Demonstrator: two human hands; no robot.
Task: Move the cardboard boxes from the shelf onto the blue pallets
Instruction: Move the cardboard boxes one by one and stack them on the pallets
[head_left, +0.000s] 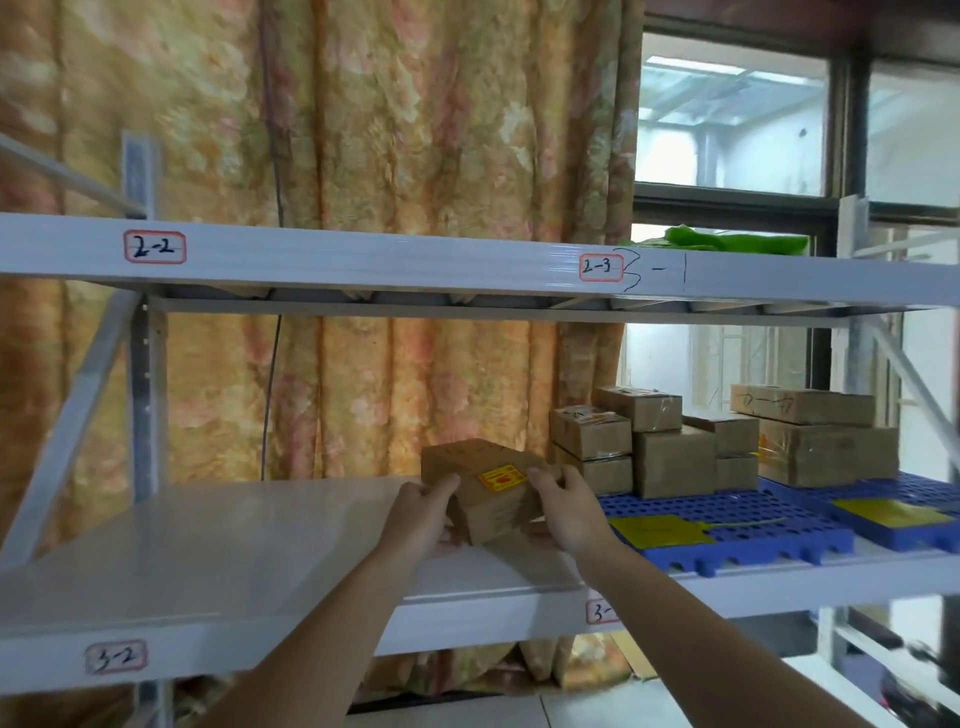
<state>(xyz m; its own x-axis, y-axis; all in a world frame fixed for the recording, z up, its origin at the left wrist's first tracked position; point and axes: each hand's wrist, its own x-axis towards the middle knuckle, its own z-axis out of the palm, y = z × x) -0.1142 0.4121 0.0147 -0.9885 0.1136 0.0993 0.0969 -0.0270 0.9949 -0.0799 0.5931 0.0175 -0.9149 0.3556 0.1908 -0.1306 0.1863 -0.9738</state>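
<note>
A small cardboard box (488, 488) with a yellow and red sticker is tilted just above the white shelf board (234, 545). My left hand (421, 514) grips its left side and my right hand (566, 506) grips its right side. To the right lie two blue pallets: the nearer pallet (753, 530) and a second pallet (904, 519) further right. Several cardboard boxes (675, 447) are stacked at the back of them, with a larger stack (826, 441) on the right one.
Yellow sheets (660, 530) lie on the front of each pallet. An upper shelf beam (363, 260) labelled 2-2 and 2-3 runs overhead, with something green (727, 240) on it. A flowered curtain (415, 156) hangs behind the rack, beside a window (753, 130) at the right.
</note>
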